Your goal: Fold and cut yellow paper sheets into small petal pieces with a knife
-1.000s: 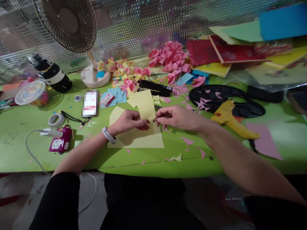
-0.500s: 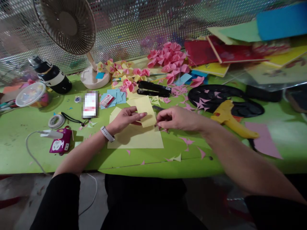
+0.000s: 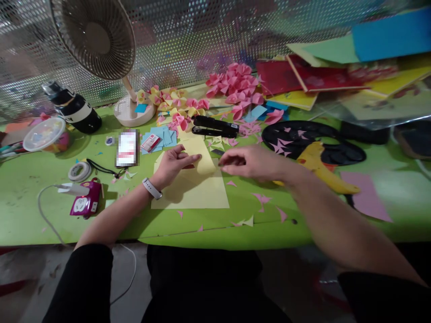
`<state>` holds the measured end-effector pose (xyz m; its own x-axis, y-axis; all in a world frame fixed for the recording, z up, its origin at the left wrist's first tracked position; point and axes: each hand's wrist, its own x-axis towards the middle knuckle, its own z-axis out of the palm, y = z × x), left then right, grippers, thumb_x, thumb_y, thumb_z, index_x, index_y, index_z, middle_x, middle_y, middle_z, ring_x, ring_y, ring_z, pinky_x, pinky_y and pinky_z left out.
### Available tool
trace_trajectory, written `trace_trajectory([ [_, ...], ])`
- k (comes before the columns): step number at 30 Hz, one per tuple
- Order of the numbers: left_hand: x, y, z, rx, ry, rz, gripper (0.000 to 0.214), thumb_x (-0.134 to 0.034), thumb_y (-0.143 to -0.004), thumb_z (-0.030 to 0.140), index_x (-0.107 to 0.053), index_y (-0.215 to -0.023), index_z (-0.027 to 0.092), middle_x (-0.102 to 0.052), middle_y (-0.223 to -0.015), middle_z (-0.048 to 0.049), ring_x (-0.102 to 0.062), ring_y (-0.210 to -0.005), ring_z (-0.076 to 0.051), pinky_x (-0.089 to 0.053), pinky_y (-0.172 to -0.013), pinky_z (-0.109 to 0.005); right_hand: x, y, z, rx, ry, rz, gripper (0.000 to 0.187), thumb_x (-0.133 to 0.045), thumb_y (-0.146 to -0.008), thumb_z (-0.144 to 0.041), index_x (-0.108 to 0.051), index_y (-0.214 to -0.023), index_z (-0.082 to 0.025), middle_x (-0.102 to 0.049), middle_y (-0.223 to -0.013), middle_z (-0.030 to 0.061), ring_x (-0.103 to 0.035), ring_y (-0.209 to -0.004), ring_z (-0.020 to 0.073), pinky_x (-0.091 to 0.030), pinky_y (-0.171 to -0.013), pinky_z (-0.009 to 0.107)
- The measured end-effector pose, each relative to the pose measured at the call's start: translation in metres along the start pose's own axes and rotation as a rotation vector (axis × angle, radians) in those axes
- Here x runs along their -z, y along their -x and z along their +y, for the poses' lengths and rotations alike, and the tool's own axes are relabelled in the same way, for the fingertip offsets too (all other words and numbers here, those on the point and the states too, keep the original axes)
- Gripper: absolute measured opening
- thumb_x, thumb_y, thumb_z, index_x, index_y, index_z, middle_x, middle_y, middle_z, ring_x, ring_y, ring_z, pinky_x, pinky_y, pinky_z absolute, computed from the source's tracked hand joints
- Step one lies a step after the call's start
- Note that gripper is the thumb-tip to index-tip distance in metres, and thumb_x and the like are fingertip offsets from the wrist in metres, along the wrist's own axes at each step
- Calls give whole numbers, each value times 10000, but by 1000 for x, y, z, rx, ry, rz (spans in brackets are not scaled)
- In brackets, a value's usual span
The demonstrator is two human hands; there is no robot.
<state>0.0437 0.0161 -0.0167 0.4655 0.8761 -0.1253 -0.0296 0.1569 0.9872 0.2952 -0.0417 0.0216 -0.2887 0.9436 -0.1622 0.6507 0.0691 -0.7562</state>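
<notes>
While the person is sitting at the green worktop (image 3: pixel 20 188), the 2 hands are working over the large yellow sheet (image 3: pixel 191 195), which is lying flat near the front edge. The left hand (image 3: pixel 175 163), with a white watch (image 3: pixel 152 188) on the wrist, is resting on the far left part of this sheet. Its fingers are stretched out and released, and they are pressing down a small yellow piece (image 3: pixel 204 154) that is lying across the far edge of the sheet. The right hand (image 3: pixel 252 162) is hovering just beyond the far right corner of the sheet, close to the small piece. It is blurred and the fingers are looking half curled, so I cannot tell if it is grasping something or touching the paper. Behind the sheet a black stapler (image 3: pixel 215 127) is lying, and further behind it pink folded flowers (image 3: pixel 235 85) are piling up. To the right of the sheet a yellow glue gun (image 3: pixel 323 172) is lying partly over a black tray (image 3: pixel 303 132). To the left of the sheet a phone (image 3: pixel 127 147), a roll of tape (image 3: pixel 79 170) and a pink power plug (image 3: pixel 84 202) are lying well apart from it. Small pink scraps (image 3: pixel 262 197) are lying near its front right corner.
</notes>
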Motion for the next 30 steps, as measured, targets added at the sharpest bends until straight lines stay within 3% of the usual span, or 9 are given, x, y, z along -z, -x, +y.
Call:
trace_trajectory([
  [2, 2, -2, 0, -5, 30, 19, 452, -910, -678, 402, -595, -905, 170, -601, -629, 85, -655, -654, -81, -590, -727, -254, 18, 7, 9, 31, 178, 113, 232, -717, -774, -463, -756, -895, -269, -756, -847, 46, -677, -742, 238, -493, -656, 372],
  [5, 5, -5, 2, 1, 85, 44, 457, -927, -654, 385, -600, -891, 170, -584, -617, 90, -660, -663, -86, -600, -730, -258, 40, 22, 25, -50, 474, 204, 305, -636, -820, -529, -733, -980, -288, -763, -1027, 81, -691, -859, 302, -479, -650, 394],
  [9, 7, -8, 5, 3, 137, 75, 440, -940, -636, 347, -618, -878, 170, -522, -561, 107, -640, -622, -80, -598, -679, -234, 40, 30, 41, -173, 704, 61, 333, -645, -782, -510, -695, -983, -249, -735, -1096, 122, -682, -878, 328, -434, -592, 373],
  [12, 10, -10, 7, 3, 158, 85, 448, -949, -619, 327, -633, -892, 167, -589, -599, 86, -657, -632, -86, -592, -640, -216, 29, 24, 51, -191, 711, -27, 210, -615, -789, -444, -637, -863, -249, -727, -931, 83, -666, -786, 278, -391, -562, 341],
  [15, 14, -11, 9, 0, 165, 82, 460, -950, -615, 319, -653, -927, 158, -685, -701, 43, -687, -663, -96, -594, -628, -208, 26, 20, 59, -193, 681, -22, 163, -589, -784, -405, -596, -829, -249, -709, -850, 58, -645, -727, 252, -381, -563, 330],
  [19, 20, -13, 14, -17, 145, 100, 490, -948, -621, 315, -688, -1003, 153, -697, -717, 37, -695, -659, -100, -606, -634, -213, 32, 22, 55, -210, 595, 88, 296, -612, -760, -413, -606, -992, -228, -731, -976, 96, -669, -801, 274, -424, -628, 336],
  [23, 27, -16, 16, -23, 99, 120, 471, -946, -626, 323, -705, -993, 153, -719, -750, 22, -695, -648, -98, -612, -631, -214, 37, 29, 41, -272, 554, 243, 451, -593, -783, -456, -559, -1150, -196, -733, -897, 122, -664, -722, 287, -412, -604, 342],
  [26, 31, -17, 16, -20, 83, 118, 456, -942, -631, 322, -711, -987, 155, -738, -790, 8, -703, -666, -103, -609, -628, -211, 38, 34, 36, -146, 489, 352, 461, -602, -772, -457, -560, -1162, -216, -744, -928, 115, -686, -784, 305, -446, -664, 356],
  [30, 32, -16, 18, -14, 96, 136, 436, -947, -619, 324, -703, -931, 141, -729, -767, 4, -699, -659, -108, -615, -640, -230, 36, 37, 38, 37, 422, 331, 333, -602, -769, -411, -599, -1057, -245, -756, -938, 79, -694, -751, 270, -460, -685, 350],
])
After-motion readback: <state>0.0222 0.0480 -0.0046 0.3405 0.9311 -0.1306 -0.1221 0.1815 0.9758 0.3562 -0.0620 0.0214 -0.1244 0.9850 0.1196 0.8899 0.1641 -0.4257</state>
